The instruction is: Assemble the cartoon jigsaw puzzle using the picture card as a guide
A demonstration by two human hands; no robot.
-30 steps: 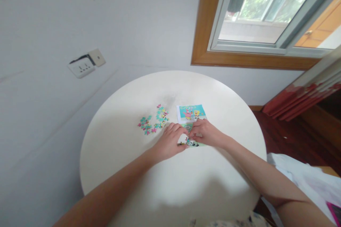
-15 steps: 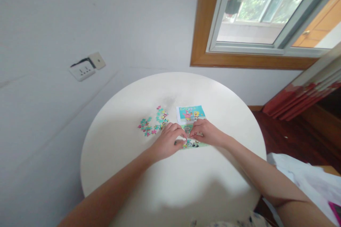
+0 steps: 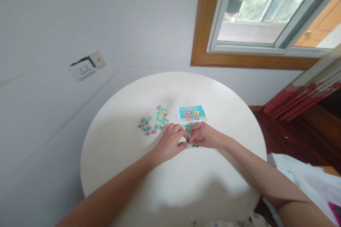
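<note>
Both my hands are bent over a small jigsaw puzzle point(image 3: 187, 128) near the middle of the round white tabletop point(image 3: 125, 152). My left hand point(image 3: 169, 141) lies at its left side, thumb and forefinger curved into a half-open C, the tips well near each other; whether they grip a piece I cannot tell. My right hand point(image 3: 207, 135) comes in from the other side with its fingers bunched and the thumb drawn close to them — a small dark bit point(image 3: 188, 141) shows right between the tips of both hands, but I cannot tell which of them has hold of it, if either.

A green part of the puzzle shows between my hands, and more of its lower edge shows below my right fingers. Just beyond lies a picture card point(image 3: 192, 113), two cartoon figures on blue-green. To the left, near my left hand, loose pieces point(image 3: 161, 116) are scattered flat — teal, pink and yellow. Beyond the tabletop are a wall point(image 3: 149, 17) and a wood-framed window point(image 3: 198, 39).
</note>
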